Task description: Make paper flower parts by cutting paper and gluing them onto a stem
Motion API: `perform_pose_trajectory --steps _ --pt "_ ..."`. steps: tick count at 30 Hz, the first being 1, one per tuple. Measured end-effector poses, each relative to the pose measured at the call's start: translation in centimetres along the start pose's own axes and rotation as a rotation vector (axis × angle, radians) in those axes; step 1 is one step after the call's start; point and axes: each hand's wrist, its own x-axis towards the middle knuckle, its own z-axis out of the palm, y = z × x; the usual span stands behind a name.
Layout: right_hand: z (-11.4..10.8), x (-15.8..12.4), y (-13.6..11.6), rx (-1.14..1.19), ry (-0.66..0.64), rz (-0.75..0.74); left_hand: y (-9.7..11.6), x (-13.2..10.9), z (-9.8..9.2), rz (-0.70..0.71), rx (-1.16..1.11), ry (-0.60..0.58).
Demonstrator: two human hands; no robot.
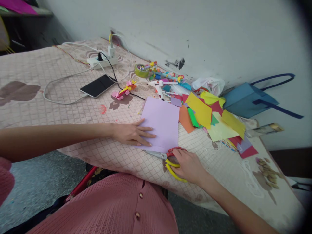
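A lilac sheet of paper lies on the patterned tablecloth in front of me. My left hand rests flat on its left part, fingers spread. At the sheet's lower right corner, my right hand grips scissors with one red and one yellow handle. Their blades lie along the near edge of the paper, partly under it, and I cannot tell how far apart they are. Just beyond the sheet stands a white glue gun.
Coloured paper pieces are piled to the right, beside a blue bag. A phone on a cable and a power strip sit at the back left. Tape and a paper flower craft are beyond the sheet.
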Motion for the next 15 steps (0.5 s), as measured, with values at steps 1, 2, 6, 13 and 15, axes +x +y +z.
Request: perform_pose_trajectory --steps 1,2,6,13,15 --pt "0.00 -0.04 0.02 0.000 -0.004 0.003 0.02 0.01 0.00 0.002 0.006 0.000" --pt "0.01 -0.06 0.02 0.001 -0.007 0.010 0.04 0.01 0.00 0.003 0.009 0.004" --pt "-0.01 0.17 -0.20 0.016 -0.011 0.029 0.14 0.04 -0.03 -0.008 0.033 -0.018" --pt "-0.08 0.57 -0.51 0.039 -0.010 0.019 0.14 0.02 -0.05 -0.018 0.032 -0.045" --pt "-0.05 0.45 -0.49 0.051 -0.008 0.011 0.07 0.02 -0.02 -0.018 0.021 -0.042"
